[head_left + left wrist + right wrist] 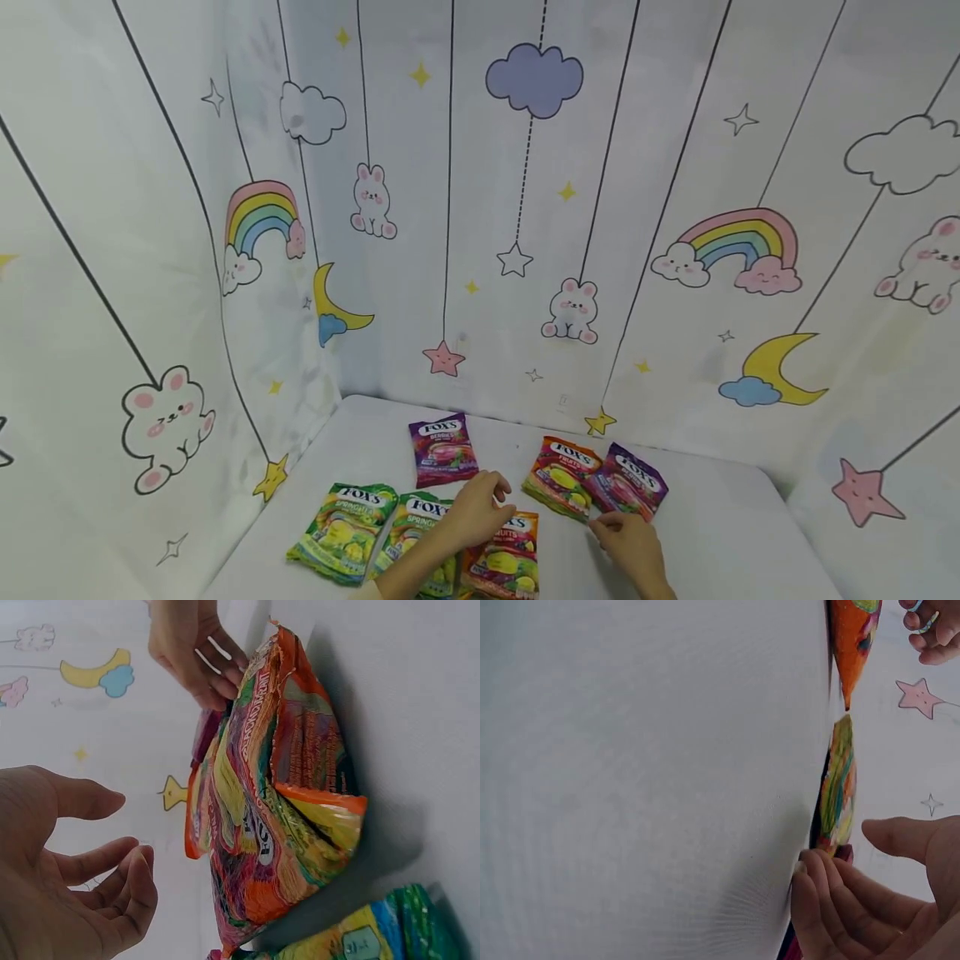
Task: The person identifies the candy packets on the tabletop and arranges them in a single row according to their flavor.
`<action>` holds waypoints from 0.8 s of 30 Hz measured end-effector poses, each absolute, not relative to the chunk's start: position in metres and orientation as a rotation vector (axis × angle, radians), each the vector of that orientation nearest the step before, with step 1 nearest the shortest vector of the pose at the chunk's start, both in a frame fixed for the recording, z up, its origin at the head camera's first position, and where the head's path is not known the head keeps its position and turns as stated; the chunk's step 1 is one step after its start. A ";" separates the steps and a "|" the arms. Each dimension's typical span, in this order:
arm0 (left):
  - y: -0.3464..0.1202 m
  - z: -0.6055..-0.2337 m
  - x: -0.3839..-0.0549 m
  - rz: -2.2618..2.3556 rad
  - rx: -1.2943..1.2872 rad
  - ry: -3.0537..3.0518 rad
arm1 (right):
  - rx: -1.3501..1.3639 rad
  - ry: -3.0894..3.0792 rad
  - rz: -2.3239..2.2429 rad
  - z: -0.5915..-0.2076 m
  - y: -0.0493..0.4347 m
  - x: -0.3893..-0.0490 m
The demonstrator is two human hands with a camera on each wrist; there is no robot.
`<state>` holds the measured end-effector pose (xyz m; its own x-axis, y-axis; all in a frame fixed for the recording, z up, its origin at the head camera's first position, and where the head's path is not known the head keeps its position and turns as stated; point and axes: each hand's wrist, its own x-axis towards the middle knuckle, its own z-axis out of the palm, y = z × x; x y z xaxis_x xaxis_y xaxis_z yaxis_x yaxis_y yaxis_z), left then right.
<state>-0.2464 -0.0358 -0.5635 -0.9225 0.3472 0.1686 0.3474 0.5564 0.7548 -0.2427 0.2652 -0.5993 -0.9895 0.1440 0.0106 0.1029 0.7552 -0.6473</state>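
My left hand (480, 510) hovers over the far end of the front orange Fruits candy bag (504, 567). Its fingers curve loosely, and in the left wrist view the thumb stands apart with nothing held. Over on the right, my right hand (632, 550) is at the near edge of a purple Berries candy bag (628, 483), fingertips low by the tabletop. Thumb and fingers (840, 900) are spread apart in the right wrist view; whether they touch the bag I cannot tell. Another orange Fruits bag (561, 477) lies against that purple one.
Farther back on the white table (720, 533) lies a second purple Berries bag (442, 452). Two green candy bags, one at the left (342, 533) and one partly under my left forearm (408, 533), lie side by side. Printed white curtains (465, 200) surround the table.
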 end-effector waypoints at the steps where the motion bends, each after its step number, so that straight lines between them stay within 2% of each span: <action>1: -0.034 -0.563 -0.248 -1.347 -0.620 -2.767 | -0.199 -2.887 1.059 -0.600 0.266 -0.244; 24: -0.001 -0.565 -0.282 -1.288 -0.612 -2.726 | -0.263 -2.919 1.087 -0.605 0.273 -0.273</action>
<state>-0.2824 -0.0013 -0.5652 -0.9189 0.3251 0.2236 0.3792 0.5708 0.7283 -0.2732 0.2729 -0.6046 -0.9857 0.1628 -0.0435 0.1516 0.7441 -0.6506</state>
